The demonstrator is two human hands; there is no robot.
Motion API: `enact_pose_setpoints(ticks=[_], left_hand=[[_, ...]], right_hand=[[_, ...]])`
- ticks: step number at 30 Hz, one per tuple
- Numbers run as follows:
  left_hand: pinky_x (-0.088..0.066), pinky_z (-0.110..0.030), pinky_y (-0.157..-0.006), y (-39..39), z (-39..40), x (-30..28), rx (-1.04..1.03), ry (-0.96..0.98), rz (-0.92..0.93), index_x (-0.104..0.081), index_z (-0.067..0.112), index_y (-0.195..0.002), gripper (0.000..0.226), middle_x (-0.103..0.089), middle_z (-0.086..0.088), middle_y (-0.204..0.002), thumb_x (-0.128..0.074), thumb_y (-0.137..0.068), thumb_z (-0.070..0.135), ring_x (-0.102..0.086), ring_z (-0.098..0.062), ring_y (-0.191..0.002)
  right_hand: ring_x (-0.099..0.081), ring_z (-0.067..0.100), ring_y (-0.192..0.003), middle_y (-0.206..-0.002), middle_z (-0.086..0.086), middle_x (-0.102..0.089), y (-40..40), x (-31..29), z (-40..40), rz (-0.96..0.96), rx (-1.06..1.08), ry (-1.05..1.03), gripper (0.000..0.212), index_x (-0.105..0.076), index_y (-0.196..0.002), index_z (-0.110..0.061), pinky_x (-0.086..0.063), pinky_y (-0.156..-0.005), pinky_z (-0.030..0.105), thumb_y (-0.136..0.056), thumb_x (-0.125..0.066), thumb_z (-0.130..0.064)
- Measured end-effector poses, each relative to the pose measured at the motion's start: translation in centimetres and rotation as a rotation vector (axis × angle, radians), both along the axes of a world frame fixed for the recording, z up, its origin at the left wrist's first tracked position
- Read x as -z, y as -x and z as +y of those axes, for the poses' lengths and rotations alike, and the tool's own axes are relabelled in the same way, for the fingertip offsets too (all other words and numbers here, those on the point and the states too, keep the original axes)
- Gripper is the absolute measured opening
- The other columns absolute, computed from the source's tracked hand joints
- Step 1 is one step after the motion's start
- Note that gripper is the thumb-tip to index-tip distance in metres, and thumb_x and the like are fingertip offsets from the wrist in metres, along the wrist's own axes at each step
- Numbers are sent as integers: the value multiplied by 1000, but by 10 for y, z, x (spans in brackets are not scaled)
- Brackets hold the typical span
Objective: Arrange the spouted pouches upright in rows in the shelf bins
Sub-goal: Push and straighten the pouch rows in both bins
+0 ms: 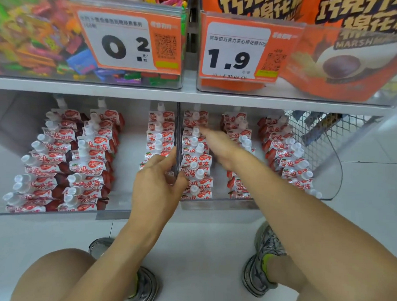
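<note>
reaching into the right bin [215, 203], the right hand [218, 149] is lying flat with straight fingers on a pouch row [195, 164]; the left hand [155, 185] is pinching the divider [178, 126].

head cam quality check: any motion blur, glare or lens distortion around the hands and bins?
Head view: right hand is motion-blurred over the pouches, left hand fairly sharp at the bin divider; soft glare washes the upper clear bin fronts; wide-angle bends the shelf edge; lighting even, shadows faint.
</note>
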State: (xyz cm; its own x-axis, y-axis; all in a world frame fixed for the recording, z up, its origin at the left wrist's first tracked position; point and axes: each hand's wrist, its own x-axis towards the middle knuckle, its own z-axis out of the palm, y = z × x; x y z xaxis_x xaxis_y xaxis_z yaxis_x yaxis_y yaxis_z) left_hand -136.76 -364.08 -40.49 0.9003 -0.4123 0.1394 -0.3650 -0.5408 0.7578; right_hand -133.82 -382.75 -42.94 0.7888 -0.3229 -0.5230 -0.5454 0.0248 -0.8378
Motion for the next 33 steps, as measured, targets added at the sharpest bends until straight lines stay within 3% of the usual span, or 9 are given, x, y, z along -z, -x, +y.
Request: enact_pose_setpoints(ticks=[2, 5, 8, 12, 16, 23, 27, 30, 33], left_hand=[[-51, -24, -60, 1, 0, 1, -2, 6, -7, -63, 28, -128, 48, -56, 7, -89, -67, -82, 16, -61, 3, -62], [-53, -32, -65, 1, -2, 3, -14, -13, -32, -63, 27, -128, 48, -58, 4, -90, -66, -81, 17, -61, -6, -63], [-53, -34, -64, 2, -3, 3, -18, -23, -52, -64, 27, -125, 46, -58, 2, -87, -66, -80, 16, -60, -11, -62], [-53, -35, -62, 4, -3, 3, -19, 5, -59, -65, 29, -123, 45, -56, 3, -84, -66, -81, 15, -59, -9, -61], [-52, -35, -62, 4, -4, 4, -27, -20, -93, -63, 31, -127, 48, -57, 2, -84, -66, -81, 16, -61, -16, -63], [-50, -33, -61, 3, 0, 2, -6, -45, -85, -64, 33, -123, 44, -56, 3, -77, -66, -81, 18, -62, -18, -66], [-52, -30, -61, 3, 1, 0, 13, -28, -58, -65, 28, -120, 38, -61, 6, -80, -67, -83, 20, -62, -8, -63], [-56, -30, -74, 6, 2, -4, -66, 28, -44, -63, 19, -122, 39, -64, 4, -96, -70, -84, 21, -61, -1, -73], [-46, -23, -88, 25, -8, -19, -41, 167, -309, -58, 10, -123, 42, -57, -3, -112, -70, -83, 10, -56, -11, -96]], right_hand=[[-35, 25, -145, -160, -6, -34, 19, 10, 10, 93, -34, -48, 105, -32, -152, -36, -24, -116, 62, -65, -48, -92], [-26, 24, -150, -164, -4, -24, 38, 2, 31, 98, -20, -38, 79, -9, -159, -31, -22, -120, 50, -95, -38, -67], [-23, 25, -150, -165, 0, -22, 41, -6, 36, 78, -1, -30, 74, -4, -160, -26, -19, -121, 46, -100, -36, -58], [-34, 24, -146, -160, -1, -34, 51, -11, 32, 164, -49, -143, 98, -26, -155, -31, -25, -119, 56, -75, -48, -82], [-19, 28, -152, -165, 4, -19, 57, -20, 34, 157, -45, -92, 70, -19, -158, -21, -19, -122, 51, -102, -33, -59], [-38, 25, -144, -158, 4, -39, 69, -32, 38, 159, -88, -157, 74, -39, -151, -20, -28, -119, 53, -91, -50, -62], [-53, 28, -129, -144, 14, -53, 86, -55, 30, 128, -224, 393, 49, -52, -139, -8, -42, -108, 44, -102, -48, -41], [-64, 13, -109, -126, 2, -67, 113, -64, 10, -216, -9, 668, 32, -63, -127, -16, -53, -97, 35, -97, -60, -26], [-62, 13, -109, -121, -2, -65, 134, -49, -28, -269, 130, 832, 39, -61, -124, -17, -53, -95, 38, -88, -72, -27]])
